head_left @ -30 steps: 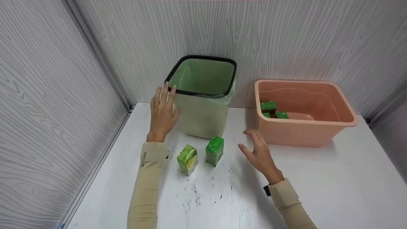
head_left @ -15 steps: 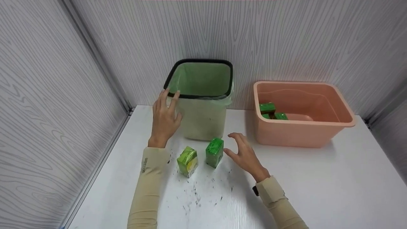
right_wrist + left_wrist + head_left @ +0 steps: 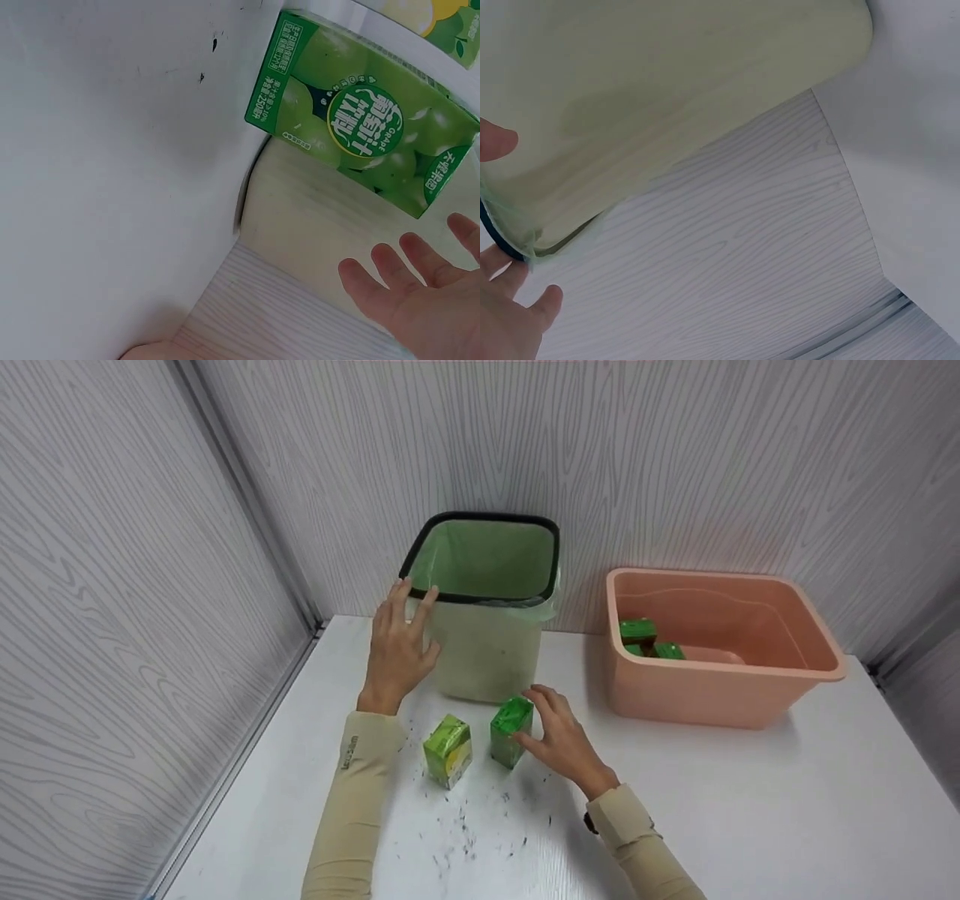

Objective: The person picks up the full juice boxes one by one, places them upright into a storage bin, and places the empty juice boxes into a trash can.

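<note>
My left hand rests its fingertips on the black rim of a pale green bin, near its front left corner. The left wrist view shows those fingers right at the rim. My right hand reaches to a green grape juice box standing before the bin, thumb and fingers spread about its top. In the right wrist view the box's printed side faces the camera, its corner close to the fingertips. A lighter green and yellow juice box stands to its left.
A pink tub stands at the back right with several green boxes in its left end. Dark specks dot the white table in front of the boxes. Wood-patterned walls close off the back and sides.
My right hand has moved left from beside the pink tub to the grape juice box. The left hand stays at the bin's rim. Both boxes stand where they were.
</note>
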`<state>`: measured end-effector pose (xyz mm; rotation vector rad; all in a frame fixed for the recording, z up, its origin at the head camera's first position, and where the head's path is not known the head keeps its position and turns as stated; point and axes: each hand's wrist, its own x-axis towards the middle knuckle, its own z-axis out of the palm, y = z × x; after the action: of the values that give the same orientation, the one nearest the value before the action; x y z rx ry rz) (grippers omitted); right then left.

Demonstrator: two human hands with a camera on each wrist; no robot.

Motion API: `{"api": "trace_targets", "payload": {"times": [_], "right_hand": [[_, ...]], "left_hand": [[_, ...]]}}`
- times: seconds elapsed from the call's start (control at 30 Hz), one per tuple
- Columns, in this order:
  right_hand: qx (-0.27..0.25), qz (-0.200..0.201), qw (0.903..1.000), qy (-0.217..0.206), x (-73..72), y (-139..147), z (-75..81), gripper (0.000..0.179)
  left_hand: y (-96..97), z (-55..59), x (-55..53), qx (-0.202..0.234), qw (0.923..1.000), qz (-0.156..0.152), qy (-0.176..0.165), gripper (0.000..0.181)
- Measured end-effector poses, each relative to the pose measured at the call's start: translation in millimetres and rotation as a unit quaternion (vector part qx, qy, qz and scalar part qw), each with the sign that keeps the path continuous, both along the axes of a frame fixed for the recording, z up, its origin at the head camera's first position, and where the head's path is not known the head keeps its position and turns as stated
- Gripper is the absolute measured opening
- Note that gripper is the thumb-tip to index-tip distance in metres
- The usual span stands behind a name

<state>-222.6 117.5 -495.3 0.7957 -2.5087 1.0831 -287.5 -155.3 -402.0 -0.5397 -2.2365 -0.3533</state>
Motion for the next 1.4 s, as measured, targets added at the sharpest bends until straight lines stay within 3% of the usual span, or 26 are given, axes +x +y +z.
{"api": "trace_targets", "payload": {"times": [0.23,0.43,0.67,0.9,1.13,1.4], "right_hand": [[0.018,0.021,0.9994,0.019,8.8,-7.2,-12.2,0.058],[0.024,0.046,0.9986,0.015,5.2,-16.5,-8.7,0.057],[0.038,0.051,0.998,-0.004,4.6,-18.5,-8.6,0.048],[-0.004,0.039,0.9992,0.002,1.5,-10.9,-4.6,0.041],[-0.049,0.046,0.997,-0.039,2.1,-5.5,-5.8,0.047],[-0.073,0.038,0.9952,-0.054,4.0,5.4,-5.1,0.051]], "left_hand": [[-1.3,-16.1,9.0,0.019,0.9997,-0.007,-0.017,0.072],[-8.0,-16.9,10.8,0.033,0.9994,0.003,0.004,0.074],[-6.9,-17.8,8.1,0.027,0.9995,0.008,-0.013,0.079],[0.6,-13.3,0.0,0.035,0.9993,-0.008,-0.006,0.078],[0.6,-13.3,-1.4,0.042,0.9991,-0.003,-0.008,0.079],[8.1,-14.7,-3.8,0.036,0.9994,0.0,-0.005,0.076]]}}
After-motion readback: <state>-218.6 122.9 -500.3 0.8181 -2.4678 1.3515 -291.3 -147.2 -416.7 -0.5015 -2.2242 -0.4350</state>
